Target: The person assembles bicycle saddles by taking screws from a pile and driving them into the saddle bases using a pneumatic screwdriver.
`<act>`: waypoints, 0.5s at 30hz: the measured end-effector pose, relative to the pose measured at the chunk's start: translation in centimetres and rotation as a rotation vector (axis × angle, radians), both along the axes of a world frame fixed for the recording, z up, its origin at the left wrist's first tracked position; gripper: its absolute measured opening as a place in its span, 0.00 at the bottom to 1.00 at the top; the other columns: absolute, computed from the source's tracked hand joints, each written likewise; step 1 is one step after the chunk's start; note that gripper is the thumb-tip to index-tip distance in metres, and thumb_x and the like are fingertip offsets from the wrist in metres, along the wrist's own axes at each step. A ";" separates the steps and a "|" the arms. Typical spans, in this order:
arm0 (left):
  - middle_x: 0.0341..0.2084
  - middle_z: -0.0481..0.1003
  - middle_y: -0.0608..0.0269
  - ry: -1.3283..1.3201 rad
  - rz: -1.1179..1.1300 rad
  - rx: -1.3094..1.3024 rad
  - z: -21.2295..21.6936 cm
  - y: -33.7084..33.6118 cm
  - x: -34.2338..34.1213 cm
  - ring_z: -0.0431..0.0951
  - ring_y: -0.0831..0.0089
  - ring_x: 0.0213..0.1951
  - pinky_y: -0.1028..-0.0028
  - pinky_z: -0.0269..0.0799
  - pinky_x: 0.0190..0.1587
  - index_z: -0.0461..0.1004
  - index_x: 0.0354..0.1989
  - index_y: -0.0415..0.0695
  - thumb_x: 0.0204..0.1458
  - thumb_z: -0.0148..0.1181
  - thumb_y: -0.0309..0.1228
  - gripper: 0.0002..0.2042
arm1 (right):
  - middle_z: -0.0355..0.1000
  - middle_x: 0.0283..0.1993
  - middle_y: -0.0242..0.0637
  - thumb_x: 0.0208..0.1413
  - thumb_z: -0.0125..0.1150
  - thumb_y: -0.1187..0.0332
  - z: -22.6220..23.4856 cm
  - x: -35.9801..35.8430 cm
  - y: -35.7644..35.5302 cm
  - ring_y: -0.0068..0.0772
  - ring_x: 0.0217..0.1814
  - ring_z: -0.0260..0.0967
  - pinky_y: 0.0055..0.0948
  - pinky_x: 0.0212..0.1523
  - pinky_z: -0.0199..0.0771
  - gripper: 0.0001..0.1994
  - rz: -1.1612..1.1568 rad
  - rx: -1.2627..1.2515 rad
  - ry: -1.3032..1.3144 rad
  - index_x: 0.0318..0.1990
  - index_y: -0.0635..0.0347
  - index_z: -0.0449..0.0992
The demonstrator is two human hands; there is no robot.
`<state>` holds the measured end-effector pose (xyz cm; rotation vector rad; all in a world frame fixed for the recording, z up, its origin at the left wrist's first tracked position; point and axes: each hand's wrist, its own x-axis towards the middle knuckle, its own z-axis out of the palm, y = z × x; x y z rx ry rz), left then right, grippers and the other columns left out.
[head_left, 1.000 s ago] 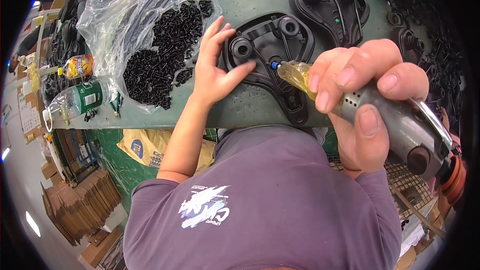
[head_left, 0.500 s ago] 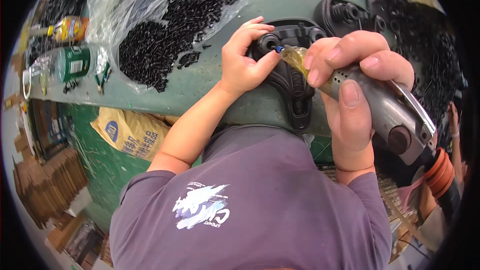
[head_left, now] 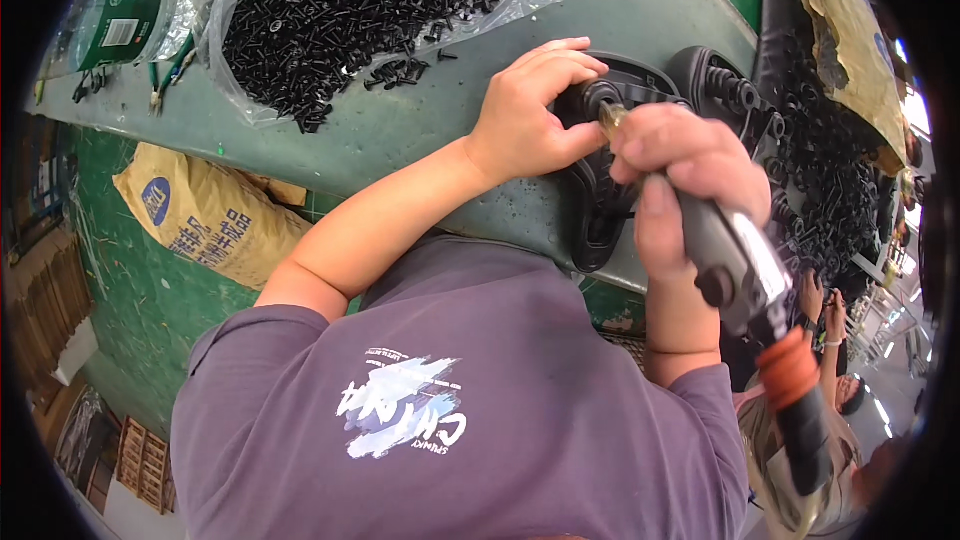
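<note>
- The left hand [head_left: 535,110] is laid over the nine-o'clock side of a black moulded part [head_left: 598,202]; fingers and thumb are parted around a round socket [head_left: 602,92], and whether anything is pinched there cannot be told.
- Between three and four o'clock of that hand, a grey power driver [head_left: 730,265] is wrapped by the curled fingers of the right hand [head_left: 690,162].
- The driver's yellowish nose [head_left: 612,120] is aimed at the socket, its body slanted away toward five o'clock; contact is hidden.
- For a clean result, the driver should be lined up with the socket, the thumb held clear of the nose, and the part braced against the green worktable [head_left: 400,125].
- At three o'clock of the socket, a second black part [head_left: 712,90] is set down.
- At ten o'clock of the left hand, small black screw-like pieces [head_left: 370,20] are heaped on clear plastic.
</note>
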<state>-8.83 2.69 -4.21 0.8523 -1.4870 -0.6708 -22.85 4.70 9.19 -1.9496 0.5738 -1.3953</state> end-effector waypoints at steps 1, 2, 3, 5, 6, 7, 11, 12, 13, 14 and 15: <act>0.45 0.85 0.56 -0.033 0.009 0.007 -0.1 0.0 0.1 0.83 0.49 0.57 0.57 0.80 0.61 0.81 0.42 0.40 0.41 0.80 0.36 0.21 | 0.78 0.33 0.45 0.51 0.61 0.85 0.3 -0.1 -0.2 0.36 0.31 0.79 0.34 0.36 0.84 0.10 -0.033 0.035 0.080 0.37 0.61 0.69; 0.46 0.85 0.56 -0.022 -0.001 0.032 -0.1 0.1 -0.1 0.83 0.49 0.58 0.57 0.79 0.61 0.81 0.43 0.40 0.41 0.80 0.36 0.21 | 0.78 0.33 0.46 0.51 0.61 0.86 0.0 0.1 -0.6 0.36 0.31 0.80 0.33 0.37 0.85 0.11 -0.070 0.081 0.044 0.36 0.61 0.68; 0.46 0.85 0.56 -0.024 -0.004 0.031 -0.1 0.2 0.0 0.83 0.49 0.58 0.57 0.79 0.61 0.81 0.43 0.40 0.41 0.80 0.36 0.21 | 0.79 0.34 0.45 0.51 0.61 0.86 -0.5 0.0 -1.4 0.36 0.31 0.80 0.32 0.37 0.85 0.10 -0.067 0.078 -0.003 0.36 0.62 0.68; 0.47 0.85 0.55 -0.048 -0.006 -0.002 0.0 0.0 -0.1 0.82 0.49 0.59 0.57 0.79 0.61 0.81 0.43 0.40 0.42 0.80 0.36 0.21 | 0.79 0.41 0.49 0.57 0.61 0.81 -0.1 -0.1 -1.5 0.37 0.34 0.78 0.35 0.40 0.83 0.12 0.011 0.170 0.015 0.45 0.62 0.69; 0.48 0.85 0.55 -0.052 -0.008 0.022 0.4 0.1 0.0 0.82 0.49 0.59 0.57 0.78 0.62 0.81 0.43 0.40 0.42 0.79 0.36 0.21 | 0.77 0.45 0.52 0.63 0.62 0.78 0.1 -0.4 -2.0 0.37 0.36 0.76 0.39 0.42 0.82 0.14 0.068 0.127 0.099 0.53 0.62 0.68; 0.48 0.85 0.55 -0.050 -0.032 0.053 0.6 0.4 0.3 0.82 0.49 0.59 0.56 0.78 0.62 0.81 0.43 0.39 0.42 0.79 0.36 0.21 | 0.77 0.48 0.54 0.64 0.63 0.77 1.2 -0.5 -1.8 0.35 0.37 0.75 0.38 0.42 0.81 0.17 0.035 0.070 0.255 0.58 0.61 0.68; 0.54 0.82 0.54 -0.257 -0.331 0.020 2.1 2.4 4.9 0.79 0.51 0.61 0.57 0.75 0.64 0.81 0.47 0.39 0.46 0.80 0.37 0.23 | 0.75 0.53 0.54 0.65 0.62 0.73 3.3 -1.5 3.0 0.31 0.32 0.72 0.37 0.37 0.78 0.18 0.081 0.205 0.020 0.61 0.57 0.68; 0.56 0.81 0.54 -0.294 -0.431 0.005 3.0 2.5 6.7 0.79 0.51 0.61 0.58 0.75 0.64 0.81 0.49 0.40 0.48 0.80 0.36 0.22 | 0.73 0.53 0.53 0.64 0.59 0.74 4.1 -2.3 3.7 0.30 0.30 0.72 0.38 0.35 0.76 0.20 0.117 0.163 -0.009 0.63 0.56 0.67; 0.55 0.81 0.54 -0.324 -0.407 0.042 3.9 1.9 8.3 0.79 0.53 0.57 0.59 0.76 0.61 0.81 0.50 0.42 0.51 0.77 0.32 0.18 | 0.72 0.54 0.53 0.63 0.56 0.73 4.9 -3.2 4.3 0.30 0.30 0.72 0.38 0.36 0.76 0.22 0.157 0.126 -0.050 0.65 0.56 0.66; 0.51 0.81 0.56 -0.520 -0.239 -0.055 4.2 1.0 10.1 0.79 0.54 0.54 0.60 0.77 0.58 0.82 0.50 0.43 0.51 0.75 0.29 0.18 | 0.72 0.55 0.51 0.64 0.55 0.71 5.2 -3.8 4.8 0.28 0.30 0.72 0.38 0.37 0.76 0.21 0.178 0.143 -0.077 0.64 0.55 0.66; 0.46 0.81 0.58 -0.752 -0.115 -0.101 4.2 -0.2 11.8 0.79 0.55 0.51 0.60 0.77 0.57 0.82 0.49 0.44 0.50 0.73 0.27 0.16 | 0.72 0.54 0.53 0.64 0.57 0.73 5.1 -4.0 5.2 0.30 0.30 0.72 0.39 0.38 0.79 0.20 0.153 0.148 -0.142 0.62 0.55 0.65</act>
